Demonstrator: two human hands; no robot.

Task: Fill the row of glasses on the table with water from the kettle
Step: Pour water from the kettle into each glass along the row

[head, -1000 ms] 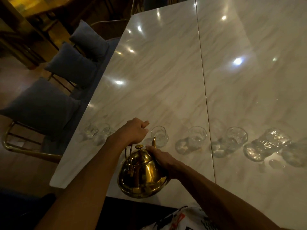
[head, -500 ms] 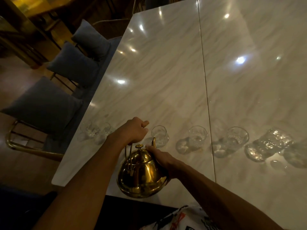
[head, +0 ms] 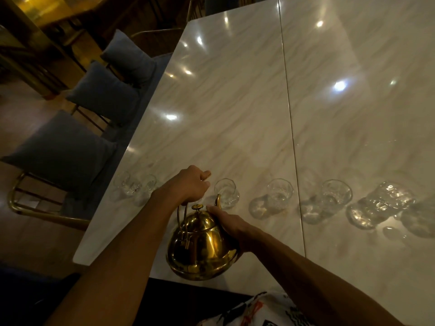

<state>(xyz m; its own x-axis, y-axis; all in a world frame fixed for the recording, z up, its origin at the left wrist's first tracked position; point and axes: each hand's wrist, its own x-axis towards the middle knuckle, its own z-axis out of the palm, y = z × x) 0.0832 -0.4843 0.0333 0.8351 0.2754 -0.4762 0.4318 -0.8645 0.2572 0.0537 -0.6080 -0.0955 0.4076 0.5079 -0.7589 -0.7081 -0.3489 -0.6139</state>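
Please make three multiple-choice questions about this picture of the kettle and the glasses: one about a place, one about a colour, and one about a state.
1. Where does the kettle's spout point?
A. toward a glass in the row
B. toward the cushions
C. toward the person

2. What colour is the kettle?
A. black
B. gold
C. red

3. How does the left hand hold the kettle?
A. open flat on the lid
B. closed on the handle
C. not touching it

Answers: 1 A, the spout tip lies just before the glass. 2 B, its body shines gold. 3 B, the fingers curl around the handle, while the right hand rests on the kettle's side.
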